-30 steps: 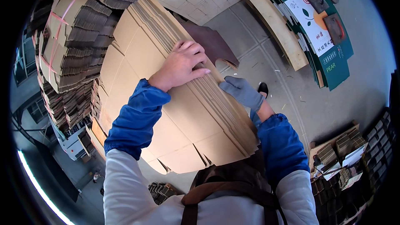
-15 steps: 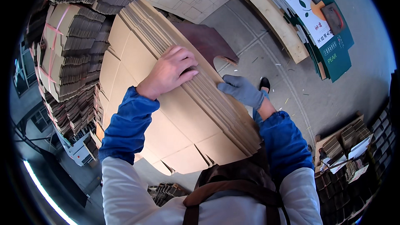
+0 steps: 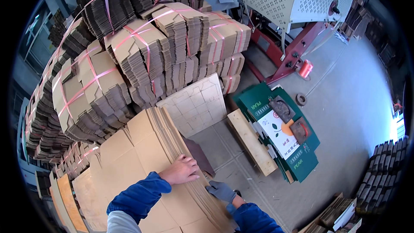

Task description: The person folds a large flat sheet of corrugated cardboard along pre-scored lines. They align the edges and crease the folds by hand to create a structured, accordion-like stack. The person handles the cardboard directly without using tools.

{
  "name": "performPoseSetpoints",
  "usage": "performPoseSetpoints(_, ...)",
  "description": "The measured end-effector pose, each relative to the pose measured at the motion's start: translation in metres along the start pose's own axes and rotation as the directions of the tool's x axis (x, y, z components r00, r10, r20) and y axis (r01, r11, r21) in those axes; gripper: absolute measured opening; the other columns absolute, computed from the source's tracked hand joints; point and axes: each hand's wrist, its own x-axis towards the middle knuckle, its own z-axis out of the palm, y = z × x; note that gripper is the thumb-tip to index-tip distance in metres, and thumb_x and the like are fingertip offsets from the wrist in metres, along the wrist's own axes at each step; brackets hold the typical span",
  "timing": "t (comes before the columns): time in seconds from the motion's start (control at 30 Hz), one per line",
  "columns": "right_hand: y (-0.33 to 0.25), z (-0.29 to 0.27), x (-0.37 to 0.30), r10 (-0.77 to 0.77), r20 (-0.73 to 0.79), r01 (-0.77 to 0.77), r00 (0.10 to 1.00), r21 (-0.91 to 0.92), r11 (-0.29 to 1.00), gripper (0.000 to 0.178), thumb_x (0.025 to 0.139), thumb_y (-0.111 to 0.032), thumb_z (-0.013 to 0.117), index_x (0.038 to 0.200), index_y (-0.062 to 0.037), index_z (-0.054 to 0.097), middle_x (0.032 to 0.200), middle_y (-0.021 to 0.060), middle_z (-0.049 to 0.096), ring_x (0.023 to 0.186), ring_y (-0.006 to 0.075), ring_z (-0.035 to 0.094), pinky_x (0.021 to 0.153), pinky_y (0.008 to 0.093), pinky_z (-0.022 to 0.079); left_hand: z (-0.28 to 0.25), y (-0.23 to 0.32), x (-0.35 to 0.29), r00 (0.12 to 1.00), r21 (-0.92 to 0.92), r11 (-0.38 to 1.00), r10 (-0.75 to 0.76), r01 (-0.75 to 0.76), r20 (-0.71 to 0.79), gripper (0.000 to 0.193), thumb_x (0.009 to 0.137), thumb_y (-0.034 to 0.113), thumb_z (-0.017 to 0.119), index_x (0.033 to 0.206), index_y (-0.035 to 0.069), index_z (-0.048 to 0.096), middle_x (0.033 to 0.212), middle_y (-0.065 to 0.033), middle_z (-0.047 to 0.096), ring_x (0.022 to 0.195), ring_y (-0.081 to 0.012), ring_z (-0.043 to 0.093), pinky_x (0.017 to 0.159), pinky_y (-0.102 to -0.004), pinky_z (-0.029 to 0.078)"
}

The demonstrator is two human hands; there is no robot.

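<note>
A thick stack of flat brown cardboard sheets [image 3: 142, 146], creased and slotted for boxes, lies in front of me with its layered edge turned right. My left hand [image 3: 180, 170] is bare and closed, its fingers curled over the upper sheets at that edge. In a grey glove, my right hand [image 3: 222, 190] grips the stack's right side lower down; part of its fingers is hidden at the edge. Just beyond the stack, a dark maroon board [image 3: 198, 154] shows, partly covered.
Strapped cardboard bundles [image 3: 138, 47] are piled far left. A pale board with line patterns [image 3: 196, 105] leans there. Green printed cartons [image 3: 280, 129] lie beside a wooden beam [image 3: 252, 142]. A perforated machine [image 3: 297, 0] stands behind; dark stacked pieces [image 3: 381, 177] stand at right.
The view has tilted up and away, bringing the far bundles and the machine into sight. Both hands remain at the stack's layered edge.
</note>
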Motion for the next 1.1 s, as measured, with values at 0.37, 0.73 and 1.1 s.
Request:
performPoseSetpoints(0.37, 0.013, 0.008, -0.002, 0.025, -0.081, -0.018, 0.996, 0.081, 0.997, 0.035, 0.099, -0.036, 0.066, 0.093, -0.0007, 0.063, 0.071, 0.0161, 0.06, 0.064, 0.0199, 0.051, 0.062, 0.0389, 0.047, 0.01, -0.001, -0.002, 0.995, -0.034, 0.999, -0.029, 0.026, -0.09, 0.033, 0.097, 0.041, 0.062, 0.094, 0.009, 0.065, 0.095, -0.0064, 0.057, 0.104, -0.0242, 0.054, 0.099, -0.0427, 0.037)
performPoseSetpoints(0.73, -0.002, 0.004, -0.008, 0.129, -0.028, -0.128, 0.991, 0.037, 0.991, 0.035, 0.1, -0.034, 0.064, 0.093, -0.0002, 0.064, 0.075, 0.0168, 0.061, 0.069, 0.0195, 0.054, 0.065, 0.0387, 0.048, 0.017, -0.005, -0.006, 0.995, -0.057, 0.998, -0.026, 0.02, -0.098, 0.031, 0.096, 0.039, 0.061, 0.094, 0.008, 0.064, 0.097, -0.0083, 0.057, 0.106, -0.0251, 0.054, 0.101, -0.0449, 0.036)
performPoseSetpoints(1.1, -0.008, 0.004, -0.01, -0.018, -0.115, 0.046, 0.993, 0.245, 0.968, 0.033, 0.1, -0.033, 0.061, 0.09, -0.0013, 0.059, 0.081, 0.0228, 0.06, 0.072, 0.0363, 0.059, 0.07, 0.0436, 0.048, 0.013, -0.007, 0.008, 0.997, -0.07, 0.997, -0.028, 0.023, -0.072, 0.021, 0.087, 0.027, 0.074, 0.092, 0.009, 0.065, 0.096, -0.0065, 0.06, 0.101, -0.0287, 0.057, 0.106, -0.0493, 0.038)
